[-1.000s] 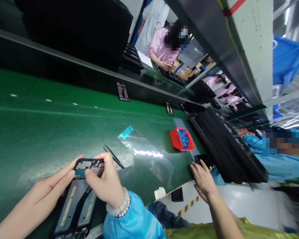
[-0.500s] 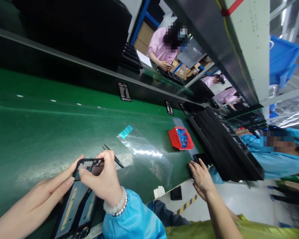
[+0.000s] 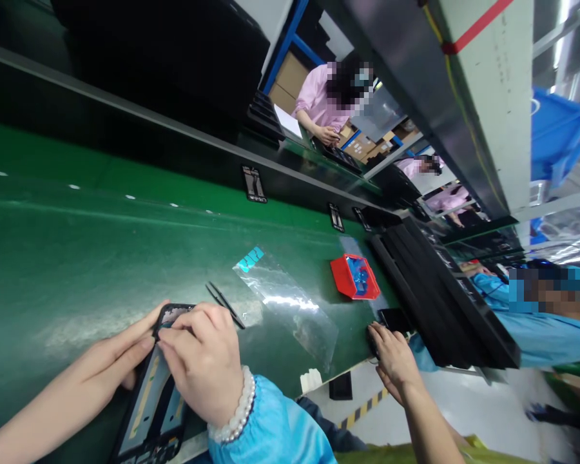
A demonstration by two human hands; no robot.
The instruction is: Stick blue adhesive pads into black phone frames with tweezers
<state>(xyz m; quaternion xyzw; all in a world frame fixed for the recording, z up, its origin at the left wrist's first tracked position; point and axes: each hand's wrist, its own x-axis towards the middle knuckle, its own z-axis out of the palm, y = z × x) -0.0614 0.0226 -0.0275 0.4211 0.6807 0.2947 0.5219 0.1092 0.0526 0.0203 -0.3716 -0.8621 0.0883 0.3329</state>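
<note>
A black phone frame (image 3: 147, 412), blue-grey inside with yellowish strips, lies tilted at the bottom left. My left hand (image 3: 128, 354) grips its upper left edge, thumb on the rim. Over the frame's upper end, my right hand (image 3: 205, 354), with a beaded bracelet and blue sleeve, has thumb and fingers pinched together. Whatever is between those fingertips is hidden. Black tweezers (image 3: 225, 304) lie on the green bench (image 3: 91, 258) just beyond my right hand. A clear plastic sheet (image 3: 290, 309) with turquoise stickers (image 3: 251, 260) at one end lies to the right.
A red bin (image 3: 344, 277) holds blue pieces. Several phone frames (image 3: 254, 183) lie along the back strip. Black trays (image 3: 439, 296) are stacked at the right. A co-worker's hand (image 3: 394, 354) rests by the bench edge on a dark item. Other people work beyond.
My right fingers have drawn together into a pinch at the frame's upper end, where the thumb was pressing before. The view has shifted slightly; my left hand keeps its hold.
</note>
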